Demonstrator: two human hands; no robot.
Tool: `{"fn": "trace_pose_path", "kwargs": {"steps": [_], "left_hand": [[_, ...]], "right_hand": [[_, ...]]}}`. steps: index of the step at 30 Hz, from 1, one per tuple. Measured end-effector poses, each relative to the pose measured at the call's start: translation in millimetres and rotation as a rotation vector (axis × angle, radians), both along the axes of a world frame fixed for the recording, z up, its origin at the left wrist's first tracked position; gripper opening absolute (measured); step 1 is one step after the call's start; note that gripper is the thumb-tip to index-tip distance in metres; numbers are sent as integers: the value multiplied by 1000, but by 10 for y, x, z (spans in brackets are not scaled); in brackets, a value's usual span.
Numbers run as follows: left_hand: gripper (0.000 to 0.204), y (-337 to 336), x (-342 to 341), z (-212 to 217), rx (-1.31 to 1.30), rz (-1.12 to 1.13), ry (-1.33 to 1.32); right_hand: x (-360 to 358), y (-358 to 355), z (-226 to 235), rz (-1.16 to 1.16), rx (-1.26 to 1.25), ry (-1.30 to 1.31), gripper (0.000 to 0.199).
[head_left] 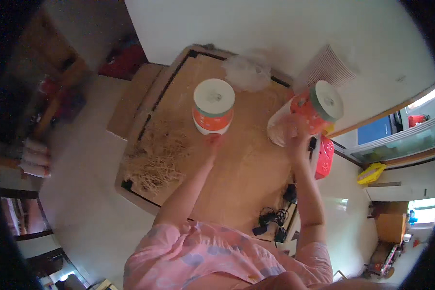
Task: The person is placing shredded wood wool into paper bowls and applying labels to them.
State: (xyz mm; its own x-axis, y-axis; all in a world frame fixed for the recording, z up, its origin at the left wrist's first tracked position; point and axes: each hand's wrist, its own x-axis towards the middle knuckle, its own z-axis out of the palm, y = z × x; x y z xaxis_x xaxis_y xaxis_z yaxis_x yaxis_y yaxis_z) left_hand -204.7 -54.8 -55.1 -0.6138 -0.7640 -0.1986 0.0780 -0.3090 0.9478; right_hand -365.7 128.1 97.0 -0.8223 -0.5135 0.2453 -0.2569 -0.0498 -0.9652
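An upright round container (214,106), with a pale flat top, a green rim and an orange band over a white base, stands on the wooden table. My left hand (214,140) is at the near side of its base, fingers drawn together against it. A similar orange, white and green container (311,112) leans to the right at the table's right side. Its long pale lower part looks like a stack or a wrapped tube; I cannot tell which. My right hand (296,130) is closed around its near side. Blur hides the exact finger placement of both hands.
Dry, tangled pale strands (159,162) lie on the table's left. A clear plastic bag (248,73) is at the back, near a stack of cups with striped edges (331,67). Black cables (273,222) lie front right. A red plastic item (325,157) stands beyond the right edge.
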Motion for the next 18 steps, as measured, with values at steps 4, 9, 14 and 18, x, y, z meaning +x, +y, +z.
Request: {"fn": "trace_pose_path", "kwargs": {"steps": [4, 9, 14, 18], "left_hand": [[17, -910, 371, 84, -8, 142, -142], [17, -1331, -139, -183, 7, 82, -211], [21, -1515, -200, -355, 76, 29, -295], [24, -1868, -106, -781, -25, 55, -407]], "right_hand": [[215, -823, -1149, 205, 387, 13, 24], [-448, -1089, -2718, -41, -108, -485, 14], [-317, -1354, -2562, 44, 141, -618, 15], [-57, -1658, -2077, -74, 149, -811, 12]]}}
